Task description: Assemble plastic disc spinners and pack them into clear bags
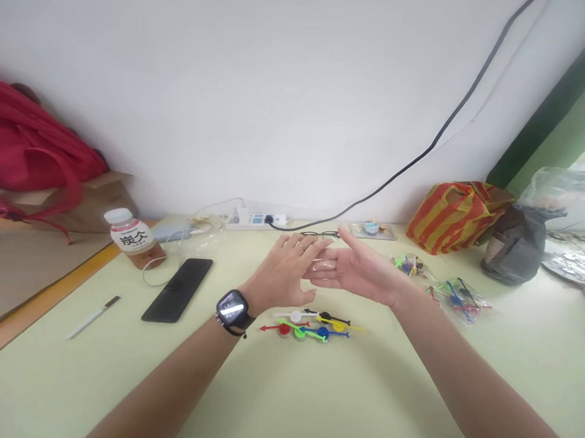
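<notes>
My left hand, with a black watch on its wrist and a ring on one finger, is raised above the table with fingers stretched out. My right hand faces it palm up, fingers extended, and the fingertips of both hands overlap; something small and clear may sit between them, but I cannot make it out. Below the hands lies a small cluster of coloured plastic cable ties in red, green, blue, yellow, white and black.
A black phone, a white pen and a bottle lie at the left. Clear bags of coloured ties sit right, with a striped bag and grey bag behind. A power strip rests by the wall.
</notes>
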Demonstrator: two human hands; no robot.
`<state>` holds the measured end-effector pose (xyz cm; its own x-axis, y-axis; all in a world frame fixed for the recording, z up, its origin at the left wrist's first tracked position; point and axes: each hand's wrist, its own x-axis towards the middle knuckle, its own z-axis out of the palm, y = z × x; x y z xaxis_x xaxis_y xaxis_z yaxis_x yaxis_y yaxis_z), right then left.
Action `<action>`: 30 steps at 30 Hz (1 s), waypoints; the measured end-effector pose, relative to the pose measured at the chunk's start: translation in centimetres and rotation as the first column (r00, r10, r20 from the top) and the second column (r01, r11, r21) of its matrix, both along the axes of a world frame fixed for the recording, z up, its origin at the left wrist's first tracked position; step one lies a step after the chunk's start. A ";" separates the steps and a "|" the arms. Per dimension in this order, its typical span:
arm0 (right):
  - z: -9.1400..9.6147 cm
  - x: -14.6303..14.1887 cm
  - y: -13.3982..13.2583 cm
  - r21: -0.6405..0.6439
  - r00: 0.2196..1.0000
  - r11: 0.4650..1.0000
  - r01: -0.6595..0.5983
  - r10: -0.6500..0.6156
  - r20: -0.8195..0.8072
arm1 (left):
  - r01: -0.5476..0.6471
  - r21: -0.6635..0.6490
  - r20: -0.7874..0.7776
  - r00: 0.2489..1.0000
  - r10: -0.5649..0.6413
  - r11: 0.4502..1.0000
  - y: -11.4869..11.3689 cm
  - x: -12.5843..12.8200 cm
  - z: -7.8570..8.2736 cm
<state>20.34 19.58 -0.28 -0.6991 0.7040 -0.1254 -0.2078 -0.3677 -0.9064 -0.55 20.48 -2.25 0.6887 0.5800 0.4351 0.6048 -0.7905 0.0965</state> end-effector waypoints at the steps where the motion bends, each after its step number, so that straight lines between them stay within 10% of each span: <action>1: 0.1 0.4 0.1 0.045 0.998 0.998 0.042 -0.044 0.048 | -0.017 -0.017 -0.004 1.000 0.016 1.000 0.4 -0.5 -0.2; 4: 0.8 1.9 0.4 0.353 0.902 0.912 0.210 -0.320 0.290 | -0.095 -0.094 -0.011 0.996 0.094 0.991 1.9 -2.4 -0.7; 7: 1.0 3.2 0.5 0.641 0.686 0.767 0.039 -0.487 0.541 | -0.187 -0.300 -0.020 0.982 0.190 0.935 3.3 -4.4 -1.0; 11: -0.7 3.3 0.7 0.517 0.530 0.723 -0.459 -0.243 0.812 | -0.182 -0.512 0.017 0.975 0.222 0.839 4.1 -5.8 -1.2; 15: -2.9 2.0 0.8 0.283 0.383 0.697 -0.659 -0.013 0.924 | -0.117 -0.612 0.054 0.981 0.189 0.782 4.4 -5.8 -1.6; 30: -2.1 4.0 1.7 0.441 0.458 0.684 -0.581 -0.173 0.872 | 0.047 -0.780 0.161 0.979 0.128 0.624 4.5 -5.3 -2.0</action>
